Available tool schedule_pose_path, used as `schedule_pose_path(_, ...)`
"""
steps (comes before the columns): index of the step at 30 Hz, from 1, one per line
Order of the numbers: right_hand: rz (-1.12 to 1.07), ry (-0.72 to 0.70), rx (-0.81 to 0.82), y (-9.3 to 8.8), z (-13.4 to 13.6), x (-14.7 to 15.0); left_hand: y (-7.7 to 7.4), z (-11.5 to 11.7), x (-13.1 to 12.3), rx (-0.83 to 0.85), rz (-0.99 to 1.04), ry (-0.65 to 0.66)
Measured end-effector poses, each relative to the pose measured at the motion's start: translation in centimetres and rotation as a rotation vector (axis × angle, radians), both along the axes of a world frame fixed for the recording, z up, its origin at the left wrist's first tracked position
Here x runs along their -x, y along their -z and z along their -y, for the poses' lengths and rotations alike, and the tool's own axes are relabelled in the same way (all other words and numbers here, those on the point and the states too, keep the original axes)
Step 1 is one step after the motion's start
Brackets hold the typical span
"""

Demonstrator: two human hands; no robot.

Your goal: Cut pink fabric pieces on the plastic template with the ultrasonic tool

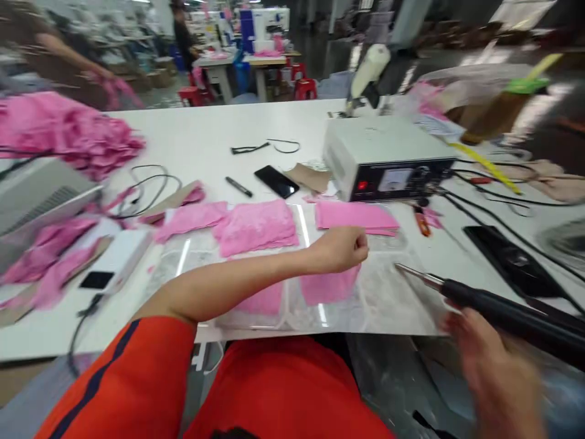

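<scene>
Above a clear template [395,296] partly laid with pink fabric pieces [260,225], its near-right section still bare, the left hand [339,250] curls closed, nothing visible in it, while beside its right edge the blurred right hand [496,369] grips a black-handled tool [498,308].

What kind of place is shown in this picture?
Probably a textile or garment workshop: a heap of pink fabric and flat pink pieces lie on the white table, and what looks like a sewing machine stands further back.
</scene>
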State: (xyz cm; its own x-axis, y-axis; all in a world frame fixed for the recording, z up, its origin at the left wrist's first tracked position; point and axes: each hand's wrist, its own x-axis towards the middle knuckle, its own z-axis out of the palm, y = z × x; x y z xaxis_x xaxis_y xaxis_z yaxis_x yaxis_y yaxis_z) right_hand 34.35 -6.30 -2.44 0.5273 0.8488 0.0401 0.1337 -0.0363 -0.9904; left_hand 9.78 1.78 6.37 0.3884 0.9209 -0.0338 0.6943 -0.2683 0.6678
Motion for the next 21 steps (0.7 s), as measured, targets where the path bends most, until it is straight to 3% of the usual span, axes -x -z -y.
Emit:
schedule_pose_path(3,0.243,-0.119,0.221,-0.6,2.2,1.0,-1.1,1.3,6.0,0.059,0.151,-0.182)
schedule_pose_path(5,0.411,-0.269,0.153,-0.9,3.2,3.2,-0.9,3.2,9.9,0.082,0.235,-0.283)
schedule_pose_path(7,0.519,-0.517,-0.028,-0.9,3.4,6.5,0.1,5.3,13.3,0.099,0.311,-0.369)
schedule_pose_path(9,0.606,-0.724,-0.228,-0.7,3.0,10.0,1.4,7.2,16.0,0.168,0.519,-0.493)
schedule_pose_path(11,0.736,-0.816,-0.382,-0.4,2.3,13.1,2.7,8.9,18.0,0.214,0.614,-0.569)
schedule_pose_path(14,0.916,-0.842,-0.507,0.3,1.3,15.9,3.9,10.7,19.6,0.231,0.638,-0.629)
schedule_pose_path(17,1.000,-0.866,-0.576,0.6,0.7,16.7,4.4,11.7,20.7,0.222,0.614,-0.656)
schedule_pose_path(21,0.937,-0.920,-0.631,0.2,0.3,17.2,4.5,13.0,22.4,0.169,0.504,-0.662)
